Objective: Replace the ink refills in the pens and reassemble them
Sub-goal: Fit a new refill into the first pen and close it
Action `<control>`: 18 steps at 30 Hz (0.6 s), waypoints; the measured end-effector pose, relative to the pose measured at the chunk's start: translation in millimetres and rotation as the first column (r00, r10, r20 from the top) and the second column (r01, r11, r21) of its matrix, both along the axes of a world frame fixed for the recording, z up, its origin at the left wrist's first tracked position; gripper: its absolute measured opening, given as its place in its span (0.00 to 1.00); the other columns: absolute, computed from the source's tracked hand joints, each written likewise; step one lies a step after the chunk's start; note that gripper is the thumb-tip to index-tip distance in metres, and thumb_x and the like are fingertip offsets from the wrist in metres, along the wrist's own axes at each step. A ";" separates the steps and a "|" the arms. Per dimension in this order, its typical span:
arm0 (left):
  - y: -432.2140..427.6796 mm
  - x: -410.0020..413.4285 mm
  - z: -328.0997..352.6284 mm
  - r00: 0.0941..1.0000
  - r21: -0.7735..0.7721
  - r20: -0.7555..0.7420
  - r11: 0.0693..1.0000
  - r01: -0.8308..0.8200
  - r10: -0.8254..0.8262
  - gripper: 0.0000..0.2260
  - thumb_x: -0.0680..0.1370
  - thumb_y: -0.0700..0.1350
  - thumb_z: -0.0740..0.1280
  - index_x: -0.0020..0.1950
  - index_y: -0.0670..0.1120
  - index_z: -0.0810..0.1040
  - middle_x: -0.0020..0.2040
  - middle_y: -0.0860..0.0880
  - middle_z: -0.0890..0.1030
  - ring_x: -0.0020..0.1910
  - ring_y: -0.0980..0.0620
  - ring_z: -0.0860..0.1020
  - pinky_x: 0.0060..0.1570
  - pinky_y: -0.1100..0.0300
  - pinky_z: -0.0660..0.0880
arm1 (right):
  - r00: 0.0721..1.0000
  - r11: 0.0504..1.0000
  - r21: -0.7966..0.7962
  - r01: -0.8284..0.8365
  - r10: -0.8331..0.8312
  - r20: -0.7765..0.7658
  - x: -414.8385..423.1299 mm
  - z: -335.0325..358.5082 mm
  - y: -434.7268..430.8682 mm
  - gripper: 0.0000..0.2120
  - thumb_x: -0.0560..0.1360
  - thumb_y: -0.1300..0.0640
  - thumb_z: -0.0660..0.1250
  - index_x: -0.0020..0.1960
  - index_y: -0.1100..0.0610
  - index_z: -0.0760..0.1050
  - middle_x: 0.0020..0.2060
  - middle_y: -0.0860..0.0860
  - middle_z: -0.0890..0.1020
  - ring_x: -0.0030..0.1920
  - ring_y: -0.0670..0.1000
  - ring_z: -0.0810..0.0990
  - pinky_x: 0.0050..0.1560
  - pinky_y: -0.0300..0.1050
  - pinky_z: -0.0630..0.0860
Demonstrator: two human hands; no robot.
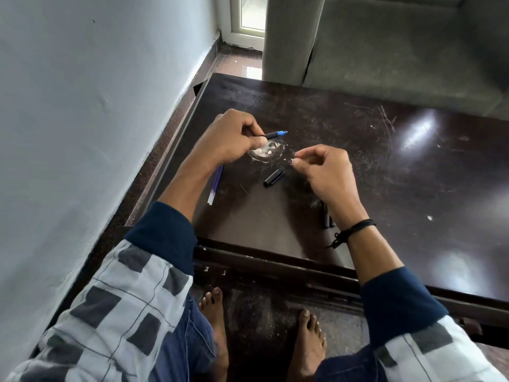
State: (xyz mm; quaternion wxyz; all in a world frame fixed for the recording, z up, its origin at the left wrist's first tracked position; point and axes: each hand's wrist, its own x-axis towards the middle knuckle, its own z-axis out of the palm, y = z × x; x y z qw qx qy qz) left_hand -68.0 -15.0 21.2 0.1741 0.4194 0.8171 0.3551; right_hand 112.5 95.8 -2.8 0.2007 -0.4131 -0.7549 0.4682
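Note:
My left hand [228, 139] grips a black pen [272, 134] above the dark table [385, 166]; its blue tip points right. My right hand [322, 172] hovers a short way right of the tip, thumb and forefinger pinched together; whether something tiny sits between them I cannot tell. A black pen cap [274, 177] lies on the table between my hands. Blue and clear ink refills [215, 186] lie under my left wrist. More black pen parts [327, 217] lie beneath my right wrist, mostly hidden by it.
A whitish scuffed patch [265, 153] marks the table under my left hand. A wall [82, 106] runs close along the left. A grey sofa [385, 45] stands behind the table. My bare feet [308, 343] rest on the floor below the table's near edge.

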 end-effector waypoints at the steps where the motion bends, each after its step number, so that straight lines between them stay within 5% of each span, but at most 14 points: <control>1: -1.5 -1.9 0.5 1.000 0.017 0.014 1.000 -0.014 0.014 0.03 0.74 0.45 0.77 0.43 0.52 0.84 0.37 0.57 0.83 0.34 0.62 0.78 0.43 0.63 0.74 | 0.994 0.993 0.090 -0.072 0.064 0.089 0.0 -0.1 -1.8 0.06 0.75 0.56 0.75 0.51 0.47 0.84 0.43 0.44 0.83 0.44 0.46 0.81 0.51 0.45 0.78; 5: -3.1 -1.5 2.0 0.999 0.042 0.050 0.999 -0.011 0.009 0.02 0.75 0.45 0.76 0.43 0.51 0.84 0.36 0.53 0.84 0.28 0.63 0.76 0.42 0.63 0.77 | 0.918 0.874 0.337 -0.351 0.250 0.308 -3.4 -5.4 -15.8 0.18 0.77 0.59 0.71 0.65 0.47 0.82 0.55 0.47 0.76 0.56 0.52 0.76 0.57 0.40 0.69; 8: -3.8 -0.3 1.5 0.998 0.034 0.062 0.999 0.007 -0.009 0.02 0.75 0.46 0.76 0.44 0.50 0.85 0.36 0.51 0.85 0.28 0.61 0.77 0.41 0.62 0.78 | 0.872 0.816 0.380 -0.435 0.277 0.404 -2.0 -10.0 -20.4 0.17 0.78 0.58 0.70 0.66 0.47 0.81 0.59 0.49 0.75 0.59 0.54 0.72 0.61 0.41 0.66; 14: -5.7 -3.0 2.5 0.995 0.013 0.079 0.998 0.058 -0.059 0.01 0.75 0.45 0.76 0.45 0.49 0.86 0.36 0.50 0.85 0.30 0.57 0.78 0.41 0.61 0.78 | 0.876 0.812 0.405 -0.420 0.245 0.416 -0.6 -8.0 -18.0 0.09 0.76 0.59 0.72 0.56 0.51 0.83 0.54 0.50 0.76 0.57 0.56 0.72 0.56 0.44 0.69; 18: -8.3 -6.1 4.1 0.986 -0.042 0.098 0.990 0.136 -0.132 0.04 0.72 0.46 0.78 0.47 0.50 0.87 0.35 0.52 0.85 0.31 0.57 0.78 0.38 0.65 0.75 | 0.954 0.909 0.358 -0.213 0.114 0.277 2.4 1.4 -10.4 0.09 0.74 0.60 0.73 0.53 0.50 0.82 0.52 0.49 0.82 0.54 0.54 0.78 0.49 0.44 0.69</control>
